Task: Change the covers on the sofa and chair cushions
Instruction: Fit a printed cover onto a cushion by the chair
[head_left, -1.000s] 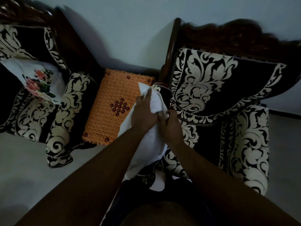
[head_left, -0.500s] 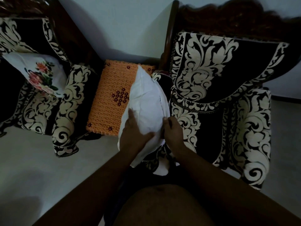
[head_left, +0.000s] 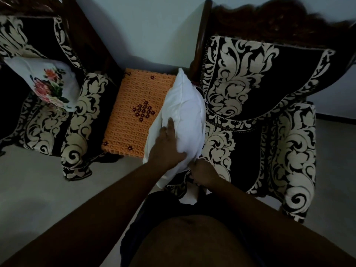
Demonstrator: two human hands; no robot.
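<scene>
Smooth matt white cloth cushion (head_left: pixel 183 116); knitted orange cover (head_left: pixel 133 112); glossy dark wooden chair frame (head_left: pixel 201 35).

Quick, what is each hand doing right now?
Left hand: open, palm pressing on the white cushion.
Right hand: closed, gripping the cushion's lower edge.

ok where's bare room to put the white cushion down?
Free: the right chair seat, dark patch between its two armrests, and the orange crocheted stool between the chairs, nothing on it. Crowded: the left chair, where a floral cushion sits. Both hands are on the white cushion: left hand flat on it, right hand at its lower edge.
</scene>
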